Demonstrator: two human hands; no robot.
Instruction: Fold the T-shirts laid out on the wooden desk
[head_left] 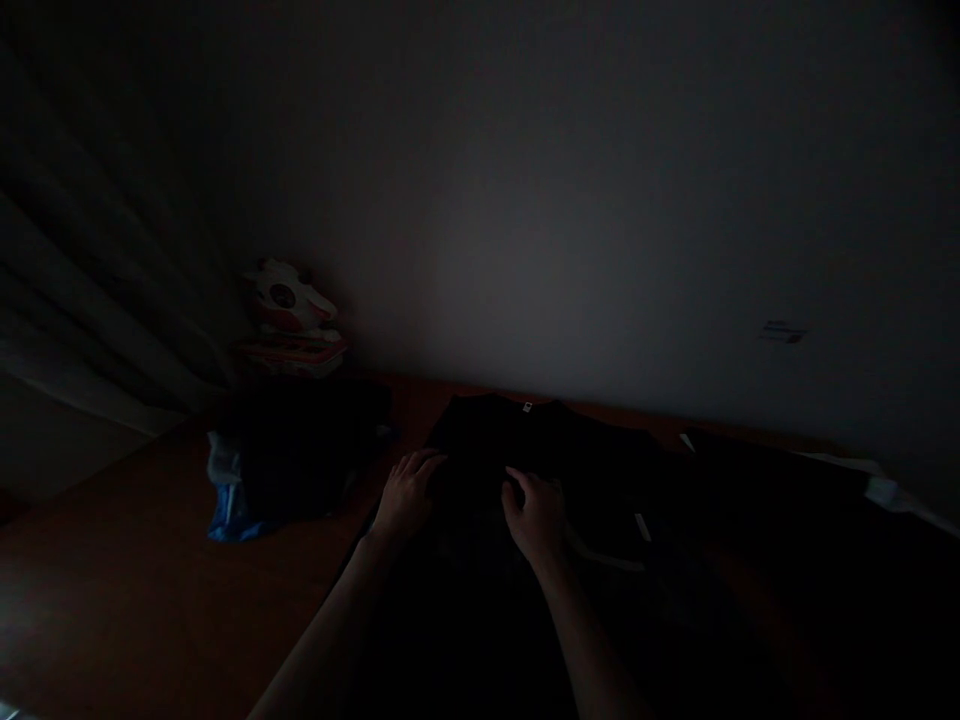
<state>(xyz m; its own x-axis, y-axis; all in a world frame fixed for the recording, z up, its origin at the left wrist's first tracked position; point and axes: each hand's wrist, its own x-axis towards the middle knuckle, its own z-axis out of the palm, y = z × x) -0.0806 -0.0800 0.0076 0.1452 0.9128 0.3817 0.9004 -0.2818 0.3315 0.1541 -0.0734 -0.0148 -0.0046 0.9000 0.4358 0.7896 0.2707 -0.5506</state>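
A black shirt (480, 430) lies spread out in front of me, with a small pale tag (527, 407) at its neckline. My left hand (409, 493) rests on the shirt's left side, its fingers stretched out to the right. To the right of it, my right hand (535, 512) is over the middle of the shirt, thumb and forefinger apart. Neither hand shows anything held. A white strip (643, 527) and a pale curved edge lie just right of my right hand. The shirt's lower part is lost in darkness.
On the left of the brown tabletop (172, 600) sits a dark cloth pile (300, 450) with blue plastic (232, 515) under it. A cow-like figure (289, 300) stands behind. Dark items with white edges (889, 490) lie right. A wall (525, 230) and curtain (90, 300) bound the table.
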